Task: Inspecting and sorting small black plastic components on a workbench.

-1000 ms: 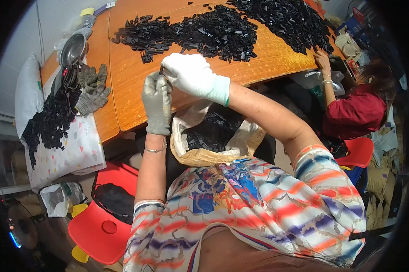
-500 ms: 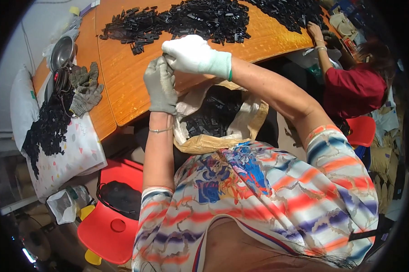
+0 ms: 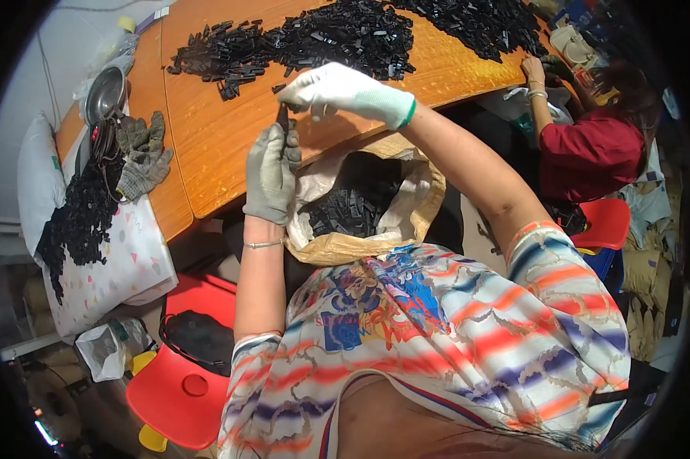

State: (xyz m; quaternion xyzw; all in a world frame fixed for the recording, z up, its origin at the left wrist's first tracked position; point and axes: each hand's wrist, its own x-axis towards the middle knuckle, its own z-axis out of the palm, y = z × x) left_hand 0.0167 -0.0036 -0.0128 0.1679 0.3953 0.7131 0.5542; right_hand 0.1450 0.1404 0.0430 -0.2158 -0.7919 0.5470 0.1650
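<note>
My left hand [image 3: 270, 174], in a grey-coated glove, is closed round a small, narrow black plastic piece [image 3: 283, 116] that sticks up past its fingertips. My right hand [image 3: 337, 90], in a white glove with a green cuff, reaches in from the right. Its bent fingers pinch at the upper end of the same piece, above the table's near edge. How far the piece runs inside the gloves is hidden. Just below my hands, an open sack [image 3: 327, 249] with a rolled-down rim holds many black plastic pieces [image 3: 349, 206].
Heaps of black plastic parts [image 3: 345, 38] lie on the orange-brown table [image 3: 207, 145]. To the left are a metal bowl [image 3: 105, 93], spare gloves [image 3: 142, 157] and a black pile [image 3: 85, 218]. A co-worker in a dark red top [image 3: 590, 157] sits right. A red chair [image 3: 180, 398] stands lower left.
My hands have drawn slightly apart, and the black piece now shows between them. My left hand has lowered a little and its fingers have turned. The co-worker's arm has shifted slightly.
</note>
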